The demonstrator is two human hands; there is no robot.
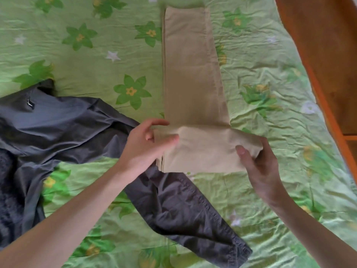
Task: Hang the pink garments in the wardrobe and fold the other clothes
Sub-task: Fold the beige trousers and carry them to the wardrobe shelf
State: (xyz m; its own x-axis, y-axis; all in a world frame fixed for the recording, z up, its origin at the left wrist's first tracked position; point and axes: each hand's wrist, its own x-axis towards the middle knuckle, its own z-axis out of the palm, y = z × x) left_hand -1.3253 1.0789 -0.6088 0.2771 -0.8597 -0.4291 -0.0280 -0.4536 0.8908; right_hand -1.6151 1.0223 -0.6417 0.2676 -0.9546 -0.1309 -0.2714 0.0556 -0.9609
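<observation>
- Head view, looking down on a green flowered bedsheet [87, 78] with 2 garments spread across it.
- Beige trousers [191, 74] laid lengthwise at centre, legs stacked 1 on the other, running from the far edge toward the near side.
- Near end of the trousers turned over into a thick band [204, 149] lying crosswise, sticking out to the right past the leg edge.
- Left hand [146, 146] at the left end of that band: thumb pressed on top of the cloth, fingers loosely curled and partly spread, seemingly steadying rather than clamping.
- Right hand [258, 161] at the right end: thumb on top, fingers wrapped beneath, closed on the folded cloth.
- Grey shirt [77, 122] crumpled at left, 1 sleeve trailing toward the near right and passing just under the band's near-left corner.
- Wooden floor [328, 55] visible far right, beyond the bed edge.
- No pink garment in sight, so folding appears to be the step in hand.
- Likely handling: light, soft woven cotton, holding a crease fairly well yet limp enough to sag if lifted from 1 end only.
- Best taken at both ends of the fold, thumbs above and fingers below, keeping layers aligned.
- Risk: layers sliding apart, or the grey sleeve dragged along with the band.
</observation>
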